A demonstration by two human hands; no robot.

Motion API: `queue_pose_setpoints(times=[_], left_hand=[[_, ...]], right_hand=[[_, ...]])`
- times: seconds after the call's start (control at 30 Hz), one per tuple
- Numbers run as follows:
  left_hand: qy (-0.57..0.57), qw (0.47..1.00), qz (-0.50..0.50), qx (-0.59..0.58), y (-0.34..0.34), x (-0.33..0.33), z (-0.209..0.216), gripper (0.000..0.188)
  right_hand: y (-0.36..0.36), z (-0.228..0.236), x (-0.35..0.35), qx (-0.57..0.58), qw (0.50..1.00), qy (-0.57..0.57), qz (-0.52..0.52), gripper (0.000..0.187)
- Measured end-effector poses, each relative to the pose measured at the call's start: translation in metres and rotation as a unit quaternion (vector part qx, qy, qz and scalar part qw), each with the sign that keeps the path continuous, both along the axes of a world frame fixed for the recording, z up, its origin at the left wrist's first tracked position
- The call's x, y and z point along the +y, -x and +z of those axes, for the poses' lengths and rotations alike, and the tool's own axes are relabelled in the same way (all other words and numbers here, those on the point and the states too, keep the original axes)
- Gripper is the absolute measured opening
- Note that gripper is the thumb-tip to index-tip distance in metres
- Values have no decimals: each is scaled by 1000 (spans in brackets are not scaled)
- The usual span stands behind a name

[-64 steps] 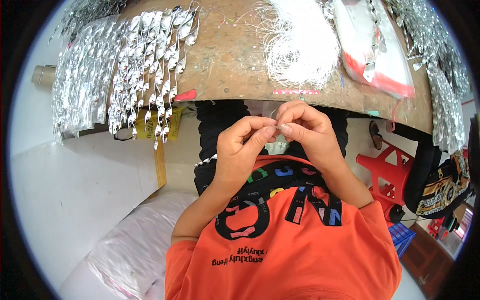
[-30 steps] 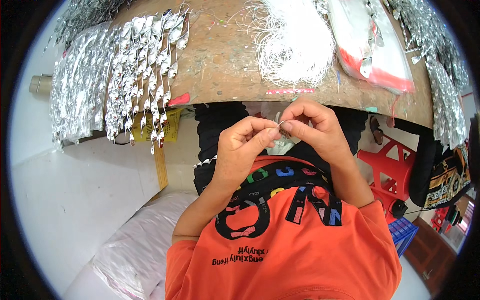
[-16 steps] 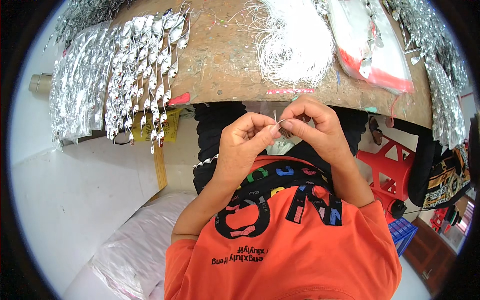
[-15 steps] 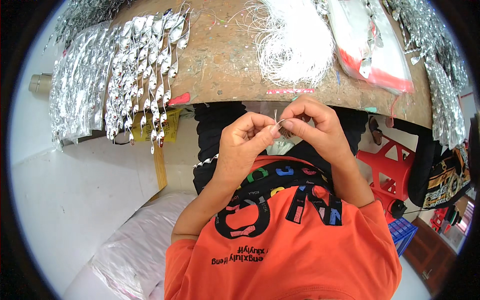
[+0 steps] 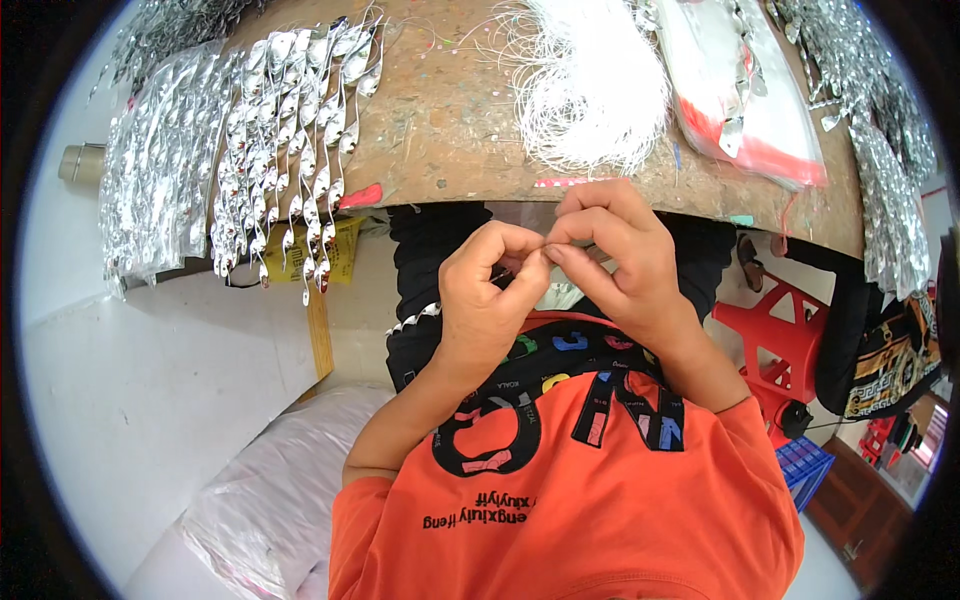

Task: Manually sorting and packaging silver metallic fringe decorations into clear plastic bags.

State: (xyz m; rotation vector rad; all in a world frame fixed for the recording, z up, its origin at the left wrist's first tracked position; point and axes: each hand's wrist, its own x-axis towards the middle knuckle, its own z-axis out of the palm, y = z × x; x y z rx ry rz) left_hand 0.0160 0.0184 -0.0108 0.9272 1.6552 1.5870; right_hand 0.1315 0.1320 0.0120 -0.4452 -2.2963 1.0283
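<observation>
Just in front of the table edge, my left hand [image 5: 483, 290] and my right hand [image 5: 625, 255] meet fingertip to fingertip above my lap. Both are closed in a pinch, thumbs against index fingers. A thin white cord showed between them half a second ago; the fingertips now mostly cover it. Beyond my hands, a big loose bundle of white cord [image 5: 590, 90] lies on the brown table [image 5: 440, 130]. A short twisted silver strip [image 5: 415, 318] rests on my dark trousers by my left wrist.
Strings of silver spiral pieces [image 5: 290, 130] hang over the table's left edge beside clear-wrapped ones [image 5: 165, 170]. Clear plastic bags [image 5: 750, 130] lie at the right, near hanging silver tinsel [image 5: 890, 190]. A red stool [image 5: 775, 335] stands to my right, a white sack [image 5: 280, 500] to my left.
My fingertips have come tightly together, and the cord end that stuck up between them no longer shows. My right fingers have curled inward and sit slightly higher.
</observation>
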Motion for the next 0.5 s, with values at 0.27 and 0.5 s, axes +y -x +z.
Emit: queue_pose_setpoints(times=[0.27, 0.5], left_hand=[[-6, 905, -77, -417, 10, -3, 5, 12], [-13, 888, -91, -450, 16, -6, 4, 8]], right_hand=[[-4, -3, -3, 57, 995, 81, -4, 12], [-6, -11, 2, 75, 997, 28, 20, 17]])
